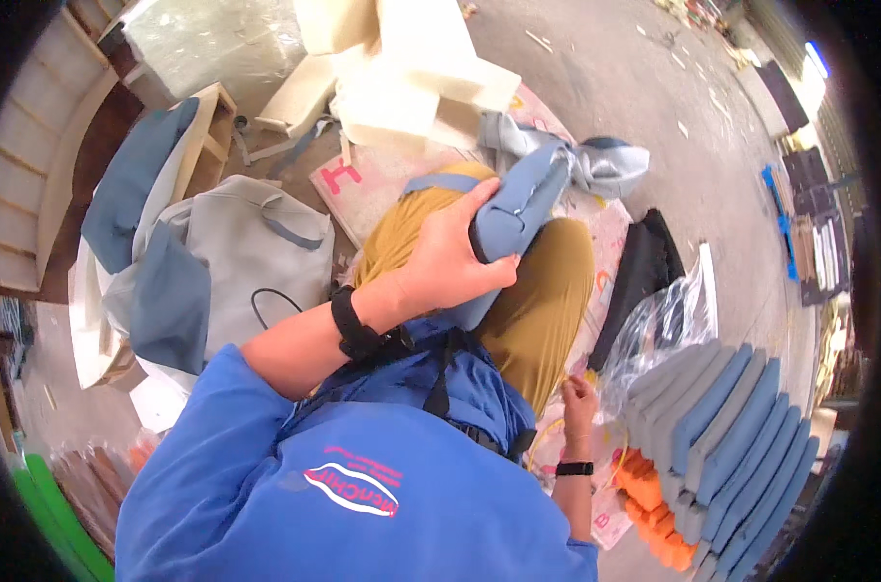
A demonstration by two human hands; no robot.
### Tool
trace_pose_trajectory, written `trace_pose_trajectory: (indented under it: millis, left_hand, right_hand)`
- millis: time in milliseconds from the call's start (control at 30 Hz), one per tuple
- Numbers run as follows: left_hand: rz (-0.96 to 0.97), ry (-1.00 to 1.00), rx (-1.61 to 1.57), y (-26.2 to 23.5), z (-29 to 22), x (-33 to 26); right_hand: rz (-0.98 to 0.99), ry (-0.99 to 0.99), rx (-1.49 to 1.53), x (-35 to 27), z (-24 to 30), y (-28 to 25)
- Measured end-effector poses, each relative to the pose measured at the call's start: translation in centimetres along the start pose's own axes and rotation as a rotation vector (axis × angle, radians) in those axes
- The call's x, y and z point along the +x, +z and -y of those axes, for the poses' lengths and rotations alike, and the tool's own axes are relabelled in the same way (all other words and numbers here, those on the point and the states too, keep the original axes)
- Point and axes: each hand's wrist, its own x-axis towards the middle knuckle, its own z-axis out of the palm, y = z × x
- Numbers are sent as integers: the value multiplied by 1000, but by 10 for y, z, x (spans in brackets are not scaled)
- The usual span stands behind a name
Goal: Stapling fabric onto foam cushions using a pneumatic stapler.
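Across my lap lies a blue-grey fabric-covered padded piece, its upper side showing a light, uneven edge. My left hand grips it near the middle, thumb on the near side and fingers over the far side. Loose grey and blue fabric trails from its far end onto the board. Down beside my right thigh, my right hand is closed with fingertips together; what they hold, if anything, is too small to make out. A thin yellow cord or hose runs near that hand.
At right stand a stack of grey and blue cushions, orange bundles, clear plastic film and black fabric. Cream foam pieces lie ahead. A grey cover sits left. Under me is a marked board.
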Motion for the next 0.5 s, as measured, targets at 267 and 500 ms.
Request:
trace_pose_trajectory:
  millis: [267, 500]
  left_hand:
    - [-152, -261, -523, -75, 9, -26]
    - [-104, -184, -576, -143, -3, -73]
  right_hand:
    - [-7, -439, 218, 88, 232, -2]
    - [162, -311, 231, 161, 280, 17]
